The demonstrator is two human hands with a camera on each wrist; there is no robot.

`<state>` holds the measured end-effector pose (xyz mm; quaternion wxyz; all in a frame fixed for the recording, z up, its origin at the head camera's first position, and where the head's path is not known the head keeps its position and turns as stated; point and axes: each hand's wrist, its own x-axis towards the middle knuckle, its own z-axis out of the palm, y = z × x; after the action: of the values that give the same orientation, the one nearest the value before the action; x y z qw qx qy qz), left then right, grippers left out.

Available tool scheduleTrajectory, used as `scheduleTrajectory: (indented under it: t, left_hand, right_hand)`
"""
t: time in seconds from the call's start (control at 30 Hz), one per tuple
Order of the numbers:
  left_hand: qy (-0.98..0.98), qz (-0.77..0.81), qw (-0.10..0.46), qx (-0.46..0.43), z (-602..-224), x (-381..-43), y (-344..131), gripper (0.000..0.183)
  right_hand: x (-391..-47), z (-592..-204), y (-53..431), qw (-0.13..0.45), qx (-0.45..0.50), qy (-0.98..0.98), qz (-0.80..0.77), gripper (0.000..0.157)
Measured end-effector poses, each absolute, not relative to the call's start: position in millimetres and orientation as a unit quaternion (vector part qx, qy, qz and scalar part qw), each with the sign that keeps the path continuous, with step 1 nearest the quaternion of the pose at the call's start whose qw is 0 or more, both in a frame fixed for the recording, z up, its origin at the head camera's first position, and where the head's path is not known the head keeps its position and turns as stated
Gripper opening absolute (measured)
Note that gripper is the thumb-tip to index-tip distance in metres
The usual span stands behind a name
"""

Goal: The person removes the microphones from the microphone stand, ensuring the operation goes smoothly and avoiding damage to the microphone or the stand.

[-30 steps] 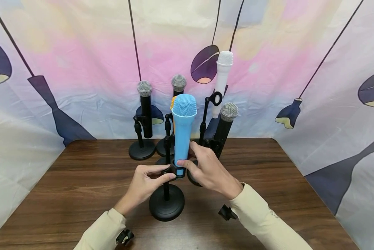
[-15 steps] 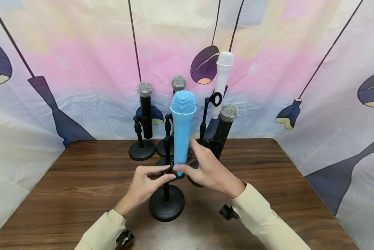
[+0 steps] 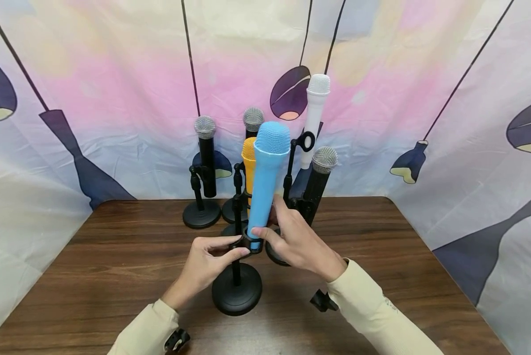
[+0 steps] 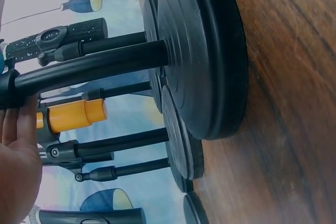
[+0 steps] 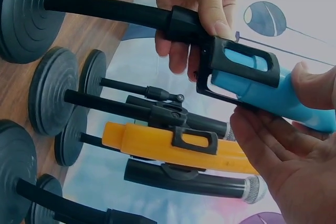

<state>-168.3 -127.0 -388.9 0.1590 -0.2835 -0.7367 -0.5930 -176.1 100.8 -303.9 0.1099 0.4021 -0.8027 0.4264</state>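
A light blue microphone (image 3: 267, 172) leans a little to the right, its lower end inside the black clip (image 5: 206, 69) of the nearest microphone stand (image 3: 236, 291). My right hand (image 3: 298, 241) grips the microphone low on its handle, thumb in front and fingers behind. In the right wrist view, the blue end shows through the clip's opening. My left hand (image 3: 205, 261) pinches the stand at the joint beside the clip, thumb nearer to me. The stand's round base rests on the table.
Close behind stands an orange microphone (image 3: 249, 153) in its own stand. Black microphones with silver heads (image 3: 205, 127) stand left, behind and right (image 3: 325, 159). A white microphone (image 3: 315, 108) rises at the back right. The wooden table (image 3: 114, 276) ends at a patterned cloth backdrop (image 3: 136, 98).
The blue microphone first stood straighter, then its head swung right and slightly up, uncovering the orange microphone. My right thumb shifted slightly on the handle; my left hand stayed at the joint.
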Motion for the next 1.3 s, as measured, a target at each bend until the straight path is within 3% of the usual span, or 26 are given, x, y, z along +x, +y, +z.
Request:
scheduleTrajectory:
  t: [0.23,0.5,0.77,1.3]
  left_hand:
    - [-0.751,-0.563,0.169,-0.301,-384.7,-162.9,-128.0,0.033]
    - [-0.765,-0.541,0.163,-0.309,-383.1,-159.8,-130.6,0.034]
    - [-0.774,-0.532,0.166,-0.302,-377.6,-159.1,-131.0,0.034]
    - [-0.808,-0.508,0.165,-0.247,-374.1,-152.7,-148.0,0.032]
  right_hand:
    - [-174.5,-300.8,101.5,0.094,0.393,-0.806,0.433,0.059]
    - [-170.6,-299.9,103.9,0.09,0.389,-0.799,0.451,0.051]
    - [-170.9,-290.1,108.0,0.101,0.39,-0.787,0.467,0.056]
    - [-165.2,-279.9,132.0,0.133,0.369,-0.8,0.453,0.049]
